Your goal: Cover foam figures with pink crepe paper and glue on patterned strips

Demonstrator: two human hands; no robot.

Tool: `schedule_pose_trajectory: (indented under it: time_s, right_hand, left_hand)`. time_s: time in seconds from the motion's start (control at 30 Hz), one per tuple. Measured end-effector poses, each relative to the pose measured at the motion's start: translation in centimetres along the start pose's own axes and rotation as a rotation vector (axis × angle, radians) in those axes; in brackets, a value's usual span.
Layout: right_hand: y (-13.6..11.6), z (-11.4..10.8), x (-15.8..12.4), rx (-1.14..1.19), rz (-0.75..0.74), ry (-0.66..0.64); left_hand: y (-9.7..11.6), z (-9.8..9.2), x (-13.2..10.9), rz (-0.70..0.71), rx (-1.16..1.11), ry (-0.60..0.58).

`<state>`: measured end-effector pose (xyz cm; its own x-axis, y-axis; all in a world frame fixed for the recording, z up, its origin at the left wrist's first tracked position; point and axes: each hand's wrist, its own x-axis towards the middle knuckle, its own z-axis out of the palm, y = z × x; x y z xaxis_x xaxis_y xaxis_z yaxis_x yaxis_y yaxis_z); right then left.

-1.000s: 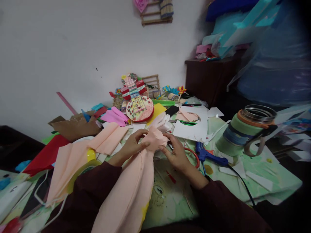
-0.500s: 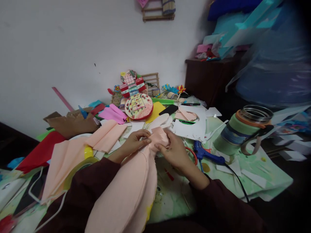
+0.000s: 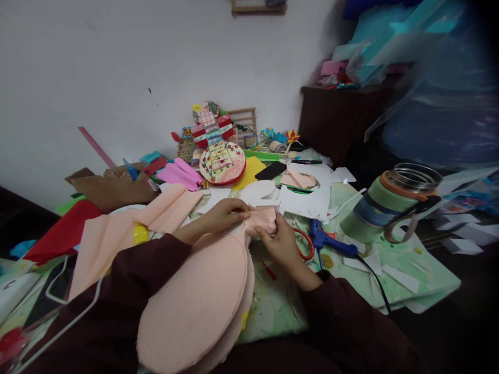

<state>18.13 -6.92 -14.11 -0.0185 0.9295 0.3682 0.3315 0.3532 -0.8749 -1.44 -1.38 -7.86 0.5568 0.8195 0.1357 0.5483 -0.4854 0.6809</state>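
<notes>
Over the near part of the table I hold a peach, paper-covered craft piece (image 3: 195,301), made of two oval panels that meet at a narrow neck. My left hand (image 3: 224,218) pinches the left edge of the peach paper (image 3: 262,220) wrapped at the neck's top end. On the other side, my right hand (image 3: 283,244) grips the same wrapped end, its thumb pressed on the front. A white edge shows above the paper. Yellow shows along the rear panel's lower edge.
A blue glue gun (image 3: 331,241) with a black cord and red-handled scissors (image 3: 306,244) lie right of my hands. Farther right stands an open green bottle (image 3: 385,208). Behind are a decorated paper guitar-like craft (image 3: 222,161), a black phone (image 3: 271,171) and white card scraps (image 3: 307,200). Peach crepe paper (image 3: 105,249) lies left.
The craft piece has turned so its front panel faces me more fully. My right hand has shifted slightly down and right on the wrapped end. The view has tilted a little downward.
</notes>
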Motion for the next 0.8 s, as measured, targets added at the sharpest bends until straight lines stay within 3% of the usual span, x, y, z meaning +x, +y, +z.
schedule_pose_trajectory:
  time_s: [0.1,0.27,0.5,0.67,0.8]
  right_hand:
    - [0.8,0.9,-0.4,0.052,0.02,0.003]
    - [1.3,2.0,-0.8,0.063,0.069,-0.105]
    - [1.4,0.9,-0.6,-0.147,-0.005,-0.011]
    - [2.0,0.6,0.1,-0.121,-0.054,0.027]
    - [1.8,0.5,0.1,-0.132,-0.127,0.031]
  left_hand:
    - [-0.4,-0.1,0.4,0.042,0.132,-0.047]
    - [-1.5,0.2,0.9,0.077,0.28,-0.134]
    - [-2.7,2.1,-0.3,0.126,0.255,-0.045]
    - [-3.1,2.8,-0.6,0.169,0.18,0.058]
    - [-2.7,2.9,-0.7,0.111,0.185,0.109]
